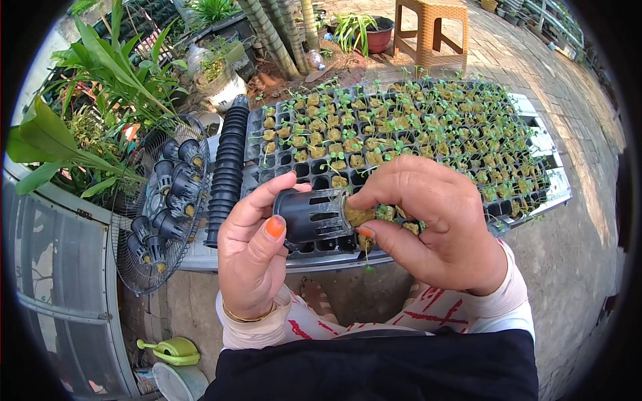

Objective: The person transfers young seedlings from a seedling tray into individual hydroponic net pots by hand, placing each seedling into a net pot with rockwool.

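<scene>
Head view: your left hand (257, 247) grips the black net cup (304, 217) sideways, seemingly so its slotted end faces your right hand (435, 224), whose fingers pinch the spongy plug (359, 215) there, above the seedling tray (256, 127)

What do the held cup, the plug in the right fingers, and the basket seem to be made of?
Cup: probably plastic, black with a soft sheen; its moulded-looking slots suggest it.
Plug: perhaps fibrous wool or foam, dull yellow-brown; its rough surface leaves this open.
Basket: likely metal wire, thin and dark; the open bars suggest it, though a coating is possible.
</scene>
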The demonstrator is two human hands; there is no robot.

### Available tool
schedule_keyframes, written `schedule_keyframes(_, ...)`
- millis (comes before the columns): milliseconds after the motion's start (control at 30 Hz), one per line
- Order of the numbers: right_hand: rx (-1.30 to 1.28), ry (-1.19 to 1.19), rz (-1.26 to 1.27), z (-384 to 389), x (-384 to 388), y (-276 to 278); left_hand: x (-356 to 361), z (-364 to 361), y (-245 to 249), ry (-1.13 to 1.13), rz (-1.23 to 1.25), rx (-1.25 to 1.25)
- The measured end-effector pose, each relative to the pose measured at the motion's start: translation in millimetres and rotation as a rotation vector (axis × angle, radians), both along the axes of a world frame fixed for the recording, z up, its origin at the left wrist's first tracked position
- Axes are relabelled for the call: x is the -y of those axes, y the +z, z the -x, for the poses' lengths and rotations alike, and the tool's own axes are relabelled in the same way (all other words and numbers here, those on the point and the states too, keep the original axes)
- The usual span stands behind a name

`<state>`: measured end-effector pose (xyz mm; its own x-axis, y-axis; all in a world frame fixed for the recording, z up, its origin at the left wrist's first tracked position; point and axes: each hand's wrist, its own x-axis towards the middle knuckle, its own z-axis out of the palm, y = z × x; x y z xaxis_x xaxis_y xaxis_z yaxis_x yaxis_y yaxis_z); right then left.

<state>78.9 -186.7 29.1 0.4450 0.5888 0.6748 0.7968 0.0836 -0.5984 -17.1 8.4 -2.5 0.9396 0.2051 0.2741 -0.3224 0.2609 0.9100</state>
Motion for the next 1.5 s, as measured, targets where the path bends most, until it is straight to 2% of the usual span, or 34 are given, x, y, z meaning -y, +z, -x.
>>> schedule_keyframes(233,0.000,0.012,0.001,-2.2,-1.0,-4.8,-0.4,0.4,-1.9,-0.017,0.014,0.003)
schedule_keyframes(300,-0.011,0.003,-0.029,-2.1,-0.9,-4.1,-0.8,1.2,-1.3,-0.012,-0.083,-0.002)
schedule_keyframes(467,-0.085,0.044,0.049,-3.4,2.6,-0.1,1.5,0.3,0.1,-0.006,-0.041,0.014)
schedule_keyframes(733,-0.052,0.022,0.029,-7.8,3.8,-1.7,2.7,0.5,1.7,0.018,-0.017,0.010)
schedule_keyframes(900,-0.050,0.004,0.015,-7.0,4.2,-1.2,0.1,0.5,-0.6,0.031,-0.086,0.027)
schedule_keyframes(967,-0.102,0.027,0.090,-4.0,4.3,1.8,0.3,0.6,-0.9,0.026,-0.087,0.029)
schedule_keyframes(1200,-0.270,0.036,0.045,0.0,2.1,-1.1,1.2,1.1,-1.5,0.026,-0.124,0.038)
schedule_keyframes(1267,-0.470,0.047,0.120,0.8,4.3,1.9,2.0,1.2,-1.7,0.032,-0.135,0.041)
schedule_keyframes(1500,-0.488,0.087,0.054,-1.3,1.1,-8.6,2.9,0.7,-0.5,0.037,-0.147,0.034)
